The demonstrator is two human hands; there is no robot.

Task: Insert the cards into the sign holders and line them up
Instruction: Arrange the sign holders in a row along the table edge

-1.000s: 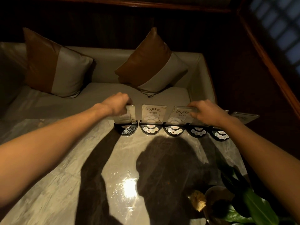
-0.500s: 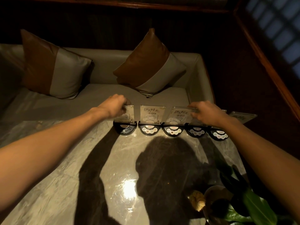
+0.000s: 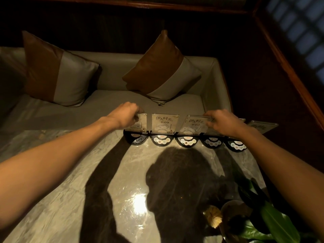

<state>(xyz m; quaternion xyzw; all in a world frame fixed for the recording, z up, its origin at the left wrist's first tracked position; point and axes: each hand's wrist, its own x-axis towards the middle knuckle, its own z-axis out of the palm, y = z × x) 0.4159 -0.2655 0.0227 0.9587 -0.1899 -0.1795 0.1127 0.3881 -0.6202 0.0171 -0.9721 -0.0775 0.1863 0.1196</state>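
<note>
Several sign holders with black half-round bases stand in a row along the far edge of the marble table [image 3: 70, 181]. My left hand [image 3: 125, 114] grips the top of the leftmost holder [image 3: 140, 126]. The second holder [image 3: 164, 124] stands upright with a card reading 09. My right hand [image 3: 222, 121] holds the top right edge of the third holder [image 3: 193, 124], which tilts back, and hides the panels over the two bases [image 3: 211, 142] to its right. Another clear panel [image 3: 262, 126] lies flat at the far right.
Behind the table runs a grey bench seat [image 3: 112, 102] with two brown-and-grey cushions [image 3: 57, 72]. A potted plant with green leaves [image 3: 273, 223] and a yellow flower sits at the table's near right corner. Dark wooden walls enclose the booth.
Both hands stay on the same holders, with only slight shifts. The row of holders has barely moved.
</note>
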